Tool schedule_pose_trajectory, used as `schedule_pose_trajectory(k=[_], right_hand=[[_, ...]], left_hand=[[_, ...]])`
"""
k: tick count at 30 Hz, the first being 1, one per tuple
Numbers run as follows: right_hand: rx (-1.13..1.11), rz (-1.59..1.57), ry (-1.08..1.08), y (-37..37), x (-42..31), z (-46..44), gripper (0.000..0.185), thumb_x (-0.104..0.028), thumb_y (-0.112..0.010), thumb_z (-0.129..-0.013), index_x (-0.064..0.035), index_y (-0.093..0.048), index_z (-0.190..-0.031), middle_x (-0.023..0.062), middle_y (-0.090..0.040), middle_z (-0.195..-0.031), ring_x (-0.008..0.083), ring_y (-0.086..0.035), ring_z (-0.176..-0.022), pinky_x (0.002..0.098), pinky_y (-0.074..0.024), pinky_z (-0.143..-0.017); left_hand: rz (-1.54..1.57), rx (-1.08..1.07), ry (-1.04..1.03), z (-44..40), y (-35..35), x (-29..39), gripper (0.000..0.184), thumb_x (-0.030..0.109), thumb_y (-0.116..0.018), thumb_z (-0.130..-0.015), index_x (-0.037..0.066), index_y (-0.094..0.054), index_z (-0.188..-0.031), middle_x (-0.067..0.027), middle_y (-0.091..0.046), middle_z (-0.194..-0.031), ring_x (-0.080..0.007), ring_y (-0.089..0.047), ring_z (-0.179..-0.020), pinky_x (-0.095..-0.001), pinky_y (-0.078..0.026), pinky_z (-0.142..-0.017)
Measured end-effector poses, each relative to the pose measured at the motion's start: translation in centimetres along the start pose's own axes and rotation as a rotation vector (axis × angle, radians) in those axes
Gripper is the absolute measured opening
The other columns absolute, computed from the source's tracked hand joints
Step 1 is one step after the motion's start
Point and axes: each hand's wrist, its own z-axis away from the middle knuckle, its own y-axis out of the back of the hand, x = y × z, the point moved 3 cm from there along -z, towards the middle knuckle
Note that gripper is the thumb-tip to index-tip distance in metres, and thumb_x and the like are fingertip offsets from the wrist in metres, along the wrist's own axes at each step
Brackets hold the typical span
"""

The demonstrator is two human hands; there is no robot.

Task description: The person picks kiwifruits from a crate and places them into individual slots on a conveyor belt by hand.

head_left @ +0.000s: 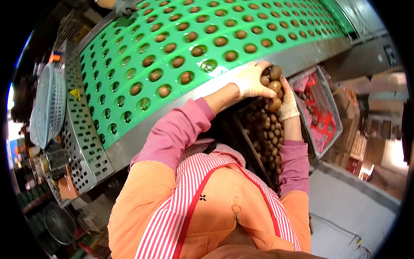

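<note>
My left hand (251, 82), in a thin pale glove, curls around a cluster of round brown fruit-like balls (274, 86) from the left. Opposite it, my right hand (288, 100), also gloved, cups the same cluster from the right, so the two hands hold it together. Their exact kind cannot be made out. Directly below, a dark crate (246, 137) is piled with many more such brown balls (268, 144). Beyond my hands lies a green tray belt (166, 125) with rows of round pockets, many with one brown ball in each.
A metal edge (189, 97) runs along the belt's near side. To the right stands a grey bin (337, 118) with red wrapping inside. A co-worker's dark-gloved hand (125, 7) rests at the belt's far left. Blue baskets (49, 105) stand left of a perforated metal guard (82, 142).
</note>
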Motion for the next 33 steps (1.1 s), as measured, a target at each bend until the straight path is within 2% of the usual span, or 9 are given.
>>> schedule_pose_trajectory(k=[6, 9, 12, 15, 19, 20, 24, 28, 33], right_hand=[[-0.267, 0.172, -0.196, -15.8, 8.8, -11.9, 0.053, -0.039, -0.066, -0.09, -0.0153, -0.049, -0.134, 0.0085, -0.06, -0.12, 0.021, -0.063, -0.102, 0.0366, -0.0565, -0.075], [-0.519, 0.339, -0.38, -22.7, 16.7, -15.4, 0.061, -0.037, -0.065, -0.09, -0.0149, -0.04, -0.142, 0.0095, -0.058, -0.123, 0.0224, -0.063, -0.104, 0.0367, -0.0557, -0.08], [-0.604, 0.387, -0.513, -29.2, 25.1, -16.2, 0.069, -0.033, -0.067, -0.089, -0.0098, -0.034, -0.144, 0.013, -0.055, -0.127, 0.0249, -0.061, -0.105, 0.0385, -0.0556, -0.082], [-0.641, 0.567, -0.524, -32.7, 32.2, -18.5, 0.074, -0.028, -0.072, -0.086, -0.0001, -0.033, -0.142, 0.016, -0.053, -0.128, 0.0272, -0.058, -0.111, 0.0393, -0.0516, -0.091], [-0.643, 1.19, -0.086, -35.8, 35.7, -21.1, 0.055, -0.028, -0.077, -0.079, -0.0037, -0.056, -0.125, 0.0103, -0.064, -0.108, 0.0193, -0.059, -0.097, 0.0326, -0.0512, -0.084], [-0.657, 1.253, 0.009, -36.3, 35.2, -21.6, 0.051, -0.026, -0.076, -0.079, -0.006, -0.058, -0.123, 0.0091, -0.065, -0.109, 0.0193, -0.061, -0.096, 0.032, -0.0511, -0.084], [-0.718, 1.965, 0.684, -38.0, 31.4, -24.4, 0.044, -0.023, -0.072, -0.078, -0.0199, -0.061, -0.121, 0.0122, -0.064, -0.1, 0.0329, -0.063, -0.096, 0.0425, -0.0523, -0.082], [-0.884, 2.172, 0.428, -38.1, 29.9, -26.2, 0.056, -0.027, -0.072, -0.078, -0.0222, -0.055, -0.131, 0.0157, -0.052, -0.124, 0.0361, -0.06, -0.104, 0.0445, -0.0517, -0.086], [-0.776, 1.924, 0.655, -39.7, 29.2, -30.0, 0.049, -0.036, -0.074, -0.079, -0.0179, -0.061, -0.123, 0.0132, -0.061, -0.109, 0.0342, -0.061, -0.099, 0.0432, -0.0513, -0.083]], left_hand=[[-0.055, 0.376, 0.158, 8.9, 16.3, -7.3, 0.106, 0.04, -0.087, -0.055, 0.001, -0.04, -0.141, -0.022, -0.047, -0.136, -0.0342, -0.049, -0.125, -0.0402, -0.041, -0.105], [-0.064, 0.553, 0.223, 16.9, 21.7, -12.5, 0.099, 0.025, -0.086, -0.061, 0.002, -0.036, -0.142, -0.0204, -0.048, -0.134, -0.0308, -0.051, -0.124, -0.0406, -0.046, -0.102], [0.553, 0.726, 0.263, 24.9, 23.9, -18.2, 0.095, 0.009, -0.086, -0.062, 0.001, -0.034, -0.141, -0.0149, -0.048, -0.136, -0.0272, -0.05, -0.125, -0.0398, -0.046, -0.103], [0.517, 0.879, 0.295, 31.3, 25.5, -22.7, 0.089, 0.003, -0.082, -0.069, 0.006, -0.033, -0.143, -0.0133, -0.046, -0.136, -0.0246, -0.051, -0.121, -0.0378, -0.048, -0.101], [0.516, 0.934, 0.347, 35.5, 28.1, -24.0, 0.069, 0.008, -0.079, -0.075, 0.007, -0.045, -0.136, -0.008, -0.059, -0.12, -0.0187, -0.058, -0.107, -0.0319, -0.052, -0.09], [0.465, 0.913, 0.769, 36.5, 28.9, -23.7, 0.055, 0.009, -0.074, -0.081, 0.007, -0.051, -0.131, -0.0064, -0.065, -0.109, -0.0158, -0.061, -0.098, -0.0293, -0.052, -0.082], [0.212, 1.178, 0.555, 40.1, 31.0, -29.6, 0.03, 0.008, -0.063, -0.088, 0.004, -0.063, -0.118, -0.0057, -0.065, -0.109, -0.0149, -0.062, -0.095, -0.0286, -0.051, -0.083], [0.058, 1.17, 0.371, 36.4, 35.8, -27.8, 0.035, 0.013, -0.062, -0.089, 0.005, -0.061, -0.123, -0.0102, -0.059, -0.121, -0.0194, -0.064, -0.102, -0.0306, -0.052, -0.086], [-0.518, 0.733, 0.499, 29.6, 39.4, -29.8, 0.036, 0.015, -0.059, -0.09, 0.017, -0.061, -0.126, -0.0121, -0.054, -0.133, -0.0287, -0.06, -0.112, -0.0375, -0.049, -0.096]])
